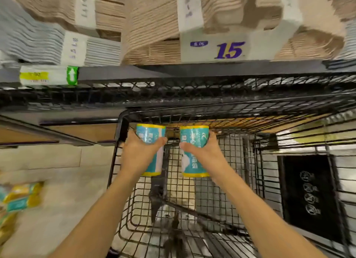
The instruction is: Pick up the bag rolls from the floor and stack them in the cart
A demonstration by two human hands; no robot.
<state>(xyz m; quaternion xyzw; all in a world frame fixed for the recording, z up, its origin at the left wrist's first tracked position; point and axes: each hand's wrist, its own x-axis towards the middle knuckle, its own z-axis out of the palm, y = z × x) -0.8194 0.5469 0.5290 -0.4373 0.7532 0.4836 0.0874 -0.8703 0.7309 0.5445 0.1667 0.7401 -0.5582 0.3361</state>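
Fingers are wrapped tight on both sides here: the left hand grips one teal-and-yellow bag roll and the right hand grips a second bag roll, thumbs across the front, both held upright side by side over the far end of the black wire cart. So this looks like the placing step, not the pickup. The basket looks bare underneath, so next move is probably lowering both to the cart bottom by the front wall and setting them snug together. More rolls sit blurry on the floor at left, waiting their turn.
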